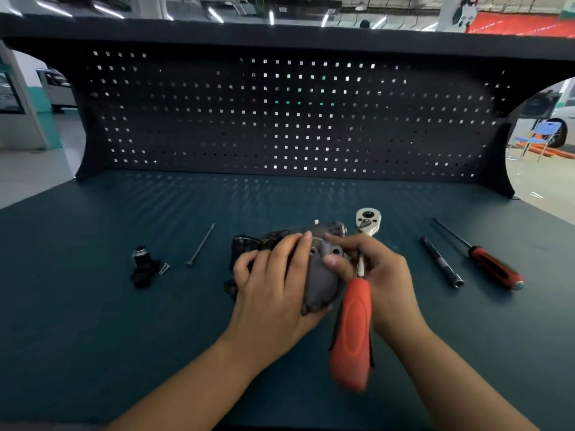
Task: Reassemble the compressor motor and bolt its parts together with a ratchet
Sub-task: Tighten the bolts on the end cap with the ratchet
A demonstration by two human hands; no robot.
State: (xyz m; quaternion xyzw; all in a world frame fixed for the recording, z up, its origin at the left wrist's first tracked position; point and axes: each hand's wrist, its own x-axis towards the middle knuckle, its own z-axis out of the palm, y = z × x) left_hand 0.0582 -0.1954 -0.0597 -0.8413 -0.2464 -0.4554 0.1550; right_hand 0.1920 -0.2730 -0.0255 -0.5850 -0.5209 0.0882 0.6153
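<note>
The grey compressor motor (pixel 320 276) lies on the dark green bench in the middle of the head view, its end cover with bolt holes facing me. My left hand (pixel 273 275) is spread over its left side and grips it. My right hand (pixel 382 269) holds the ratchet (pixel 353 331) by the shaft, thumb pressed on the motor's cover. The ratchet's orange handle points toward me and its chrome head (pixel 368 220) sticks out beyond the motor. A black part of the motor (pixel 244 244) shows left of my fingers.
A long bolt (pixel 200 245) lies left of the motor. Farther left sit a small black part (pixel 143 265) and two screws (pixel 165 269). To the right lie a socket extension (pixel 441 261) and a red-handled screwdriver (pixel 485 259). A black pegboard (pixel 280 119) closes the back.
</note>
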